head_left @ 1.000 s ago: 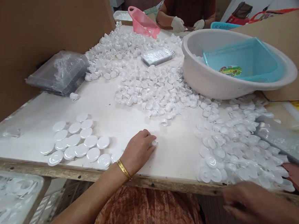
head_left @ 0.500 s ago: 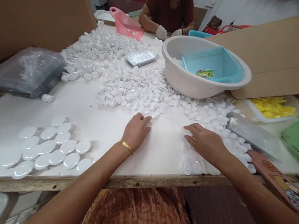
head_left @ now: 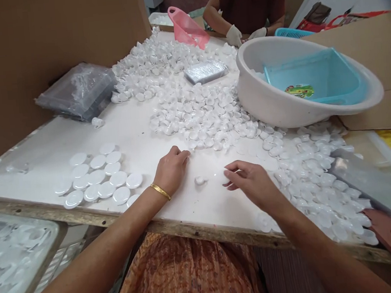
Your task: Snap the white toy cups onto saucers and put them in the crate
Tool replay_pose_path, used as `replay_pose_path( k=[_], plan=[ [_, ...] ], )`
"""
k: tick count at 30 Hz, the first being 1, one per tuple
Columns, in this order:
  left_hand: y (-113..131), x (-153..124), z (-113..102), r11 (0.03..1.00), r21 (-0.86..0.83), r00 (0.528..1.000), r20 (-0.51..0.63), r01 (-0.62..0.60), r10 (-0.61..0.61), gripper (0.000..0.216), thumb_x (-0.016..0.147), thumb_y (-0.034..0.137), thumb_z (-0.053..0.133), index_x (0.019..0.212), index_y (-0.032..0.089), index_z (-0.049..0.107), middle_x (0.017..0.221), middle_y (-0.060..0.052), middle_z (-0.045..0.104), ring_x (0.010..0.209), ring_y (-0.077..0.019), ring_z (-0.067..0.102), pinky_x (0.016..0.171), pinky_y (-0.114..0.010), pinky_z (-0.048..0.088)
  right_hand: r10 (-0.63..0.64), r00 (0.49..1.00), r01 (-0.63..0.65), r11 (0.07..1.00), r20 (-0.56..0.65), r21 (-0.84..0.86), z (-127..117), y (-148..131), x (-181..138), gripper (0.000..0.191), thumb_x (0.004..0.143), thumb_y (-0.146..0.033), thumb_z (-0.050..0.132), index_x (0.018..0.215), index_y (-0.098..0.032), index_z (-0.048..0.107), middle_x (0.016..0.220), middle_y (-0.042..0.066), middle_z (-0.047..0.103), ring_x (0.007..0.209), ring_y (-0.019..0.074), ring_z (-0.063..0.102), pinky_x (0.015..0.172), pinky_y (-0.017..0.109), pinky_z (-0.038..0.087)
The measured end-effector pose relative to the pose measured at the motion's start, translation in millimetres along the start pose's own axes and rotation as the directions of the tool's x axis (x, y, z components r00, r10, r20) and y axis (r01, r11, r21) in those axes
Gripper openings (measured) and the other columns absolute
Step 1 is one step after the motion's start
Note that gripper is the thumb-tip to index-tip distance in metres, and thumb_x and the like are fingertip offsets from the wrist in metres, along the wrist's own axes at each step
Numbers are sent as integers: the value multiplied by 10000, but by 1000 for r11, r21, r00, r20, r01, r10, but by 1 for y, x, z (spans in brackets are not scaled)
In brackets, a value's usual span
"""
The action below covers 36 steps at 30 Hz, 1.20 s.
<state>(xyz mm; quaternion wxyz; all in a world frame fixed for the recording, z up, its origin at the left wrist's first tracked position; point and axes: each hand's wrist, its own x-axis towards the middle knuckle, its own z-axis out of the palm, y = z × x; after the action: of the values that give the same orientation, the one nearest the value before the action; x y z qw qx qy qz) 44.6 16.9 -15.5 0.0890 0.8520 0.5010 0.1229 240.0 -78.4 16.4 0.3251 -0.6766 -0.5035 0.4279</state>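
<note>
My left hand (head_left: 170, 170), with a gold bangle on its wrist, rests on the white table (head_left: 137, 137). Its fingers are curled together, tips at the near edge of a big heap of small white plastic caps (head_left: 196, 115); what is under them is hidden. My right hand (head_left: 251, 183) pinches a white cap (head_left: 222, 176) between thumb and fingers just above the table. One small white piece (head_left: 200, 180) lies loose between the two hands. Flat white round lids (head_left: 98, 176) sit in neat rows left of my left hand. More lids (head_left: 317, 186) are piled to the right.
A white basin (head_left: 266, 100) holding a light blue tray (head_left: 315, 76) stands at the right, with cardboard behind it. A pink scoop (head_left: 186, 27), a wrapped packet (head_left: 206, 71) and a plastic bag (head_left: 78, 90) lie farther back. A co-worker's gloved hands (head_left: 234, 35) work at the far end.
My right hand has lifted from the lids at the right and moved left, now pinching a cap. My left hand has stayed by the heap. A small piece now lies between them.
</note>
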Motion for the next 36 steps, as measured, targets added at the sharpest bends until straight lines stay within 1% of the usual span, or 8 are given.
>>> replay_pose_path(
  k=[2,6,11,17,21,24,29,36],
  plan=[
    [-1,-4,0,997,53,998,-4,-63,63,347,868,177,338,1112,206,582,969,-89,564,746,-177,561,641,-297,438,104,991,-118,971,81,206,18,-6,5,174,780,-331,552,803,-165,601,695,19,646,619,139,639,569,256,518],
    [-3,-21,0,980,84,984,30,-178,176,396,855,135,354,1222,168,499,1145,-149,529,966,-235,555,756,-347,476,186,976,-215,923,117,321,39,-5,14,130,761,-280,573,815,-162,574,622,-4,616,553,108,614,484,200,474],
    [-5,-46,-4,992,-42,991,51,-118,120,373,852,154,384,1201,182,515,1242,-134,507,1098,-238,521,892,-399,463,238,963,-268,898,129,349,48,-3,18,107,752,-242,587,803,-159,542,574,-11,603,519,106,606,472,198,473],
    [-8,-56,-10,995,-79,998,16,-63,64,298,857,195,400,1069,167,608,1190,-126,544,1054,-231,534,890,-394,460,273,954,-299,898,125,324,54,-3,22,90,756,-210,587,789,-165,516,607,-13,598,495,99,605,446,189,470],
    [4,-43,-11,995,-92,993,-116,-35,24,294,873,230,389,1052,176,617,1101,-107,574,1026,-227,503,873,-383,429,281,949,-314,887,145,339,54,-1,24,77,766,-194,578,782,-165,509,591,-15,597,482,98,601,443,192,476],
    [23,-18,-5,994,-95,988,-148,-45,31,340,887,213,334,1131,184,569,978,-96,571,922,-212,483,807,-359,413,281,948,-318,872,152,371,54,-1,24,83,770,-180,580,771,-163,498,569,-22,590,470,98,598,453,201,490],
    [44,19,17,994,90,995,-69,-66,72,337,813,213,424,1128,189,542,906,-108,515,877,-257,435,721,-377,359,296,938,-345,839,179,421,53,-2,25,92,797,-138,547,742,-163,478,546,-24,596,469,89,598,491,208,511],
    [49,22,21,976,169,991,35,-136,132,457,710,229,544,1163,250,482,959,-95,474,914,-266,399,732,-393,305,291,917,-388,805,271,449,46,3,28,106,789,-50,492,765,-153,490,604,-13,619,532,101,631,543,232,541]
  ],
)
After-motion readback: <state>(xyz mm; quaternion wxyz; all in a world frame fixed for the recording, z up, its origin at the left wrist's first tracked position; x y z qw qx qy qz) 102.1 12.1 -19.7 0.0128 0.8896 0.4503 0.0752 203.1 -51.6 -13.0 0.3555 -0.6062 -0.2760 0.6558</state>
